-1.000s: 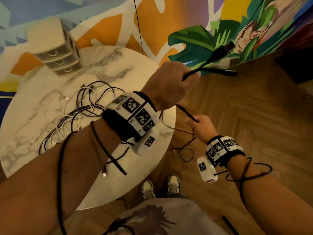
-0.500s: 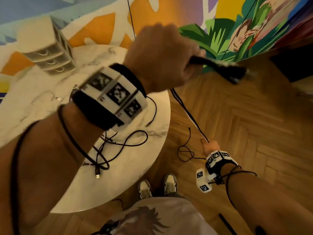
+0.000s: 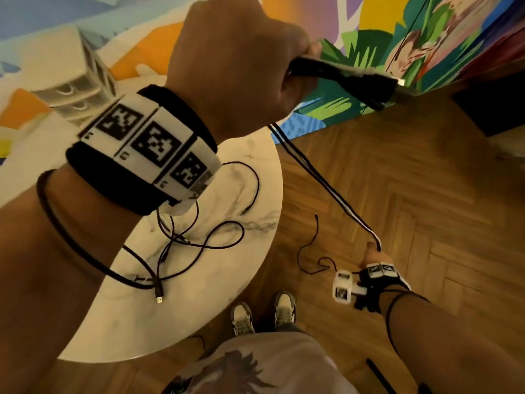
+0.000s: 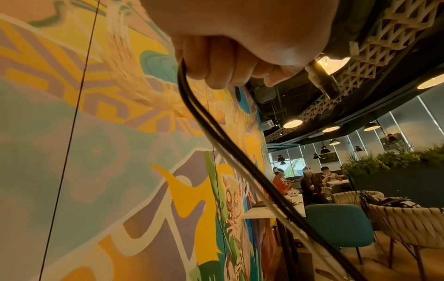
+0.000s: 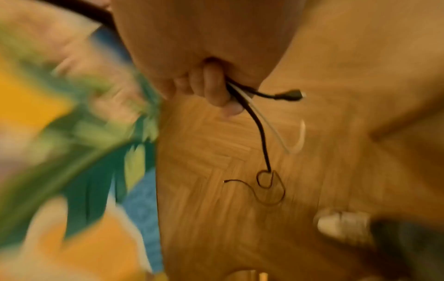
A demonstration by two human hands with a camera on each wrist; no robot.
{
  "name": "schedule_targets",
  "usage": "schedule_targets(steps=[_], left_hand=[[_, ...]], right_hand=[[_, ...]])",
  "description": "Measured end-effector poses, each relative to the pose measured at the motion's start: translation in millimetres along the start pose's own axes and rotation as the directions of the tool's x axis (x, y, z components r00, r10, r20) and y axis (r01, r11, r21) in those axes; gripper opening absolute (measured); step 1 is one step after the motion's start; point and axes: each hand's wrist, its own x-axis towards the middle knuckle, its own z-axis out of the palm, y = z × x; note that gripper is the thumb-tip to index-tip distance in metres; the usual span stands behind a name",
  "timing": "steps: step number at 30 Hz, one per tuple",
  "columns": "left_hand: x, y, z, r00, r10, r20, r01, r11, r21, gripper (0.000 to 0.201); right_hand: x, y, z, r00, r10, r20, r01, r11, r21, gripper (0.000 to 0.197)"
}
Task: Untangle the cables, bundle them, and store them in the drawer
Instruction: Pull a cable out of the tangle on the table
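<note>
My left hand [image 3: 241,61] is raised high in a fist and grips the plug ends of black and white cables [image 3: 321,177]; the plugs [image 3: 366,83] stick out to the right. In the left wrist view, those cables [image 4: 230,152] run down from my curled fingers [image 4: 216,62]. They stretch taut down to my right hand [image 3: 375,255], low over the floor, which grips them. In the right wrist view, loose cable ends [image 5: 264,144] hang below my right fingers [image 5: 213,87]. More black cables [image 3: 193,245] lie on the round marble table [image 3: 255,155]. A small drawer unit [image 3: 74,92] stands at its far side.
A thin black cable tail [image 3: 312,251] trails on the wooden floor beside the table. A painted mural wall [image 3: 397,38] stands behind. My shoes [image 3: 264,317] are by the table's edge. Chairs and seated people [image 4: 312,182] are far off in the left wrist view.
My left hand has risen higher with the plug ends while my right hand has slid down and away along the cables, pulling them straight. The pile on the table has thinned.
</note>
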Motion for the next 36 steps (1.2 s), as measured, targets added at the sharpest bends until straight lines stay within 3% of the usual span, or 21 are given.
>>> schedule_targets(steps=[2, 5, 9, 11, 13, 15, 17, 20, 21, 22, 24, 25, 26, 28, 29, 31, 32, 33, 35, 36], left_hand=[[-0.5, -1.4, -1.3, 1.0, -0.024, -0.017, 0.024, 1.0, -0.003, 0.041], [0.6, 0.1, -3.5, 0.998, -0.037, -0.056, 0.034, 0.998, -0.043, 0.036], [1.4, 11.9, 9.1, 0.986, -0.161, -0.033, 0.15, 0.965, -0.216, 0.034], [0.3, 21.5, 23.3, 0.964, -0.265, -0.004, 0.245, 0.898, -0.365, 0.042], [-4.8, 31.9, 42.1, 0.933, -0.359, 0.032, 0.308, 0.747, -0.589, 0.051], [-14.9, 40.0, 62.1, 0.894, -0.431, 0.126, 0.373, 0.558, -0.741, 0.055], [-29.4, 44.6, 79.3, 0.844, -0.457, 0.281, 0.468, 0.371, -0.802, 0.053], [-55.6, 47.1, 107.5, 0.729, -0.456, 0.511, 0.631, 0.155, -0.76, 0.044], [-63.3, 48.3, 112.7, 0.708, -0.443, 0.55, 0.656, 0.123, -0.745, 0.039], [-69.1, 49.9, 114.5, 0.714, -0.404, 0.572, 0.664, 0.132, -0.736, 0.031], [-77.4, 58.9, 113.7, 0.754, -0.283, 0.592, 0.649, 0.185, -0.738, 0.012], [-80.6, 64.5, 112.5, 0.746, -0.241, 0.62, 0.663, 0.191, -0.724, 0.009], [-84.4, 69.3, 112.5, 0.732, -0.224, 0.644, 0.68, 0.183, -0.71, 0.017], [-93.6, 74.9, 116.9, 0.745, -0.19, 0.639, 0.666, 0.162, -0.728, 0.039], [-99.2, 78.1, 120.1, 0.732, -0.193, 0.654, 0.681, 0.168, -0.713, 0.044], [-107.7, 81.6, 125.6, 0.614, -0.271, 0.741, 0.789, 0.18, -0.588, 0.041], [-112.9, 81.2, 129.7, 0.563, -0.311, 0.765, 0.826, 0.204, -0.525, 0.043], [-119.9, 79.4, 135.0, 0.573, -0.324, 0.753, 0.819, 0.256, -0.513, 0.045], [-134.3, 70.9, 144.4, 0.663, -0.268, 0.699, 0.743, 0.354, -0.569, 0.038], [-141.6, 62.4, 152.8, 0.674, -0.256, 0.693, 0.729, 0.379, -0.569, 0.034]], right_hand=[[6.0, 1.5, -4.8, 0.999, 0.047, -0.014, -0.046, 0.997, 0.068, 0.062], [7.9, 4.3, -10.9, 0.995, -0.046, -0.084, 0.047, 0.999, 0.01, 0.047], [0.3, 6.1, 2.0, 0.985, -0.157, 0.072, 0.167, 0.969, -0.181, 0.04], [-2.7, 2.8, 11.0, 0.966, -0.177, 0.191, 0.224, 0.939, -0.259, 0.046], [-15.9, -8.8, 14.9, 0.924, -0.274, 0.267, 0.356, 0.871, -0.339, 0.055], [-41.6, -29.7, 10.6, 0.81, -0.501, 0.305, 0.579, 0.765, -0.282, 0.046], [-83.8, -54.4, -1.7, 0.597, -0.718, 0.358, 0.765, 0.644, 0.015, 0.037], [-159.0, -92.7, -26.6, 0.246, -0.846, 0.473, 0.719, 0.487, 0.496, 0.041], [-178.5, -102.1, -32.1, 0.177, -0.855, 0.487, 0.689, 0.461, 0.559, 0.038], [-194.5, -110.2, -34.9, 0.142, -0.855, 0.499, 0.679, 0.451, 0.579, 0.035], [-218.3, -120.9, -39.5, 0.132, -0.839, 0.528, 0.684, 0.463, 0.564, 0.032], [-225.2, -124.1, -40.3, 0.139, -0.835, 0.532, 0.695, 0.465, 0.548, 0.031], [-228.9, -125.6, -40.9, 0.141, -0.829, 0.542, 0.705, 0.468, 0.533, 0.029], [-228.7, -126.7, -38.8, 0.139, -0.782, 0.608, 0.709, 0.507, 0.49, 0.032], [-226.5, -125.5, -36.2, 0.14, -0.754, 0.641, 0.722, 0.521, 0.455, 0.035], [-219.7, -123.6, -26.8, 0.162, -0.727, 0.667, 0.752, 0.528, 0.394, 0.041], [-215.8, -122.5, -20.8, 0.194, -0.733, 0.652, 0.75, 0.539, 0.383, 0.041], [-213.5, -121.7, -15.8, 0.236, -0.744, 0.626, 0.727, 0.562, 0.394, 0.041], [-208.5, -120.7, -6.9, 0.354, -0.748, 0.562, 0.611, 0.639, 0.466, 0.041], [-205.8, -121.5, -4.2, 0.413, -0.743, 0.527, 0.546, 0.665, 0.509, 0.04]])
